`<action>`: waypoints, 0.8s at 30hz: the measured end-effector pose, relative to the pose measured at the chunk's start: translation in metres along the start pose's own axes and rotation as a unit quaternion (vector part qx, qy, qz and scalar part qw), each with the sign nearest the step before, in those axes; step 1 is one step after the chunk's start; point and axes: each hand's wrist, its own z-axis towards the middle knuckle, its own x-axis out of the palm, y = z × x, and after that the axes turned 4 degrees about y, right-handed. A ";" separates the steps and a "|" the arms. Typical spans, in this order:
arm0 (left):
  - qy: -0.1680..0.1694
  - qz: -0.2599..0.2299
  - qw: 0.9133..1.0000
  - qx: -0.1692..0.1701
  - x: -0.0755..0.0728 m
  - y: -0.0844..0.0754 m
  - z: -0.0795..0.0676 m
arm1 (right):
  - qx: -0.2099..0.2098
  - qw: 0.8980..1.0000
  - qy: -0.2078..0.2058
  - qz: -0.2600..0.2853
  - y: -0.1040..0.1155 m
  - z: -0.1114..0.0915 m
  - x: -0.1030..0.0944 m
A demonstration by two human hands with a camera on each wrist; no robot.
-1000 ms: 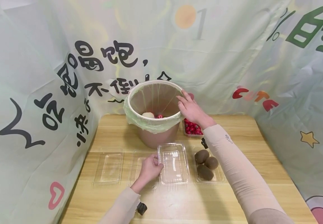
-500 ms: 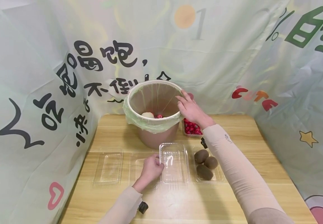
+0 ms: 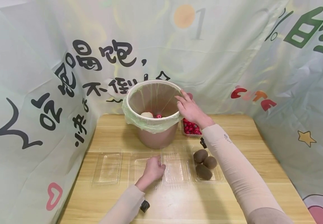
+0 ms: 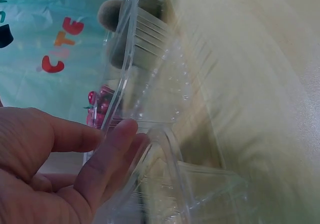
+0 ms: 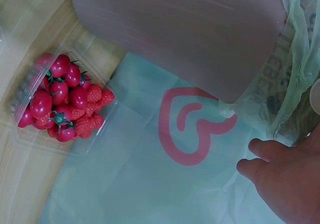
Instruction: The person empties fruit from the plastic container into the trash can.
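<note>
My left hand (image 3: 153, 169) pinches the left rim of a clear plastic container (image 3: 176, 169), with nothing in it, which lies on the wooden table. In the left wrist view the thumb and index finger meet at its rim. A second clear container (image 3: 134, 165) is partly hidden behind this hand. My right hand (image 3: 190, 109) holds the right rim of a pinkish-brown bin (image 3: 157, 137), fingers lying over the edge. A green bag (image 3: 147, 124) lines the bin. Inside it show a pale round thing (image 3: 147, 114) and a small red item (image 3: 159, 116).
At the left lies another clear container (image 3: 108, 169). A clear box (image 3: 220, 174) with several kiwis (image 3: 204, 171) stands right of the middle container. A box (image 5: 92, 151) of cherry tomatoes (image 5: 59, 91) and raspberries (image 5: 93, 106) stands beside the bin. Printed cloth (image 3: 220, 68) encloses the table.
The clear container at my left hand has come down from a raised tilt to lie flat on the table. The left hand shifts slightly right; the right hand stays on the bin's rim.
</note>
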 end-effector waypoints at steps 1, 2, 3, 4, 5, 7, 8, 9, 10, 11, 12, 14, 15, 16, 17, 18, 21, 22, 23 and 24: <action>0.003 0.009 1.000 -0.004 0.001 0.000 0.000 | 0.000 1.000 -0.001 0.001 0.001 0.000 0.000; 0.008 0.014 1.000 -0.007 0.001 -0.001 0.000 | 0.001 1.000 -0.001 0.001 0.001 0.000 0.000; 0.011 0.020 1.000 -0.008 0.001 -0.001 0.000 | 0.001 1.000 -0.001 0.001 0.001 0.000 0.000; 0.015 0.022 1.000 -0.010 0.001 -0.002 -0.001 | 0.001 1.000 -0.001 0.001 0.001 0.000 0.000; 0.018 0.025 0.999 -0.012 0.001 -0.003 -0.001 | 0.001 1.000 -0.001 0.000 0.001 0.000 0.000; 0.021 0.032 0.999 -0.015 0.001 -0.005 -0.002 | 0.000 1.000 -0.001 0.000 0.001 0.001 0.000; 0.022 0.033 0.999 -0.016 0.000 -0.006 -0.002 | 0.000 1.000 -0.001 0.000 0.000 0.001 0.000; 0.022 0.037 0.999 -0.016 0.000 -0.007 -0.002 | -0.001 1.000 -0.001 -0.001 0.000 0.001 0.000; 0.022 0.039 0.999 -0.018 0.000 -0.007 -0.003 | -0.001 1.000 -0.002 -0.001 0.000 0.001 0.001; 0.022 0.043 0.999 -0.018 -0.001 -0.007 -0.003 | -0.001 1.000 -0.002 -0.001 0.000 0.001 0.001; 0.022 0.047 0.998 -0.018 -0.001 -0.007 -0.003 | -0.001 1.000 -0.003 -0.001 0.000 0.001 0.001; 0.018 0.059 0.998 -0.015 -0.002 -0.007 -0.003 | -0.001 1.000 -0.004 0.000 0.000 0.001 0.001; 0.016 0.066 0.998 -0.011 -0.002 -0.006 -0.002 | -0.001 1.000 -0.004 0.000 0.000 0.001 0.001; 0.012 0.072 0.997 -0.007 -0.002 -0.006 -0.002 | -0.001 1.000 -0.005 0.000 0.000 0.001 0.001; 0.009 0.079 0.997 -0.004 -0.003 -0.006 -0.002 | -0.002 1.000 -0.005 0.000 0.000 0.001 0.001; 0.005 0.086 0.996 -0.001 -0.003 -0.006 -0.002 | -0.002 1.000 -0.005 0.000 0.000 0.001 0.001; 0.003 0.088 0.996 0.002 -0.005 -0.005 -0.002 | -0.003 1.000 -0.006 -0.003 0.000 0.001 0.001; 0.006 0.083 0.997 -0.002 -0.005 -0.005 -0.002 | -0.003 1.000 -0.006 -0.003 0.000 0.002 0.001; 0.009 0.078 0.997 -0.005 -0.005 -0.006 -0.002 | -0.003 1.000 -0.006 -0.004 -0.001 0.002 0.001; 0.010 0.071 0.997 -0.009 -0.006 -0.006 -0.003 | -0.003 1.000 -0.006 -0.005 -0.001 0.002 0.001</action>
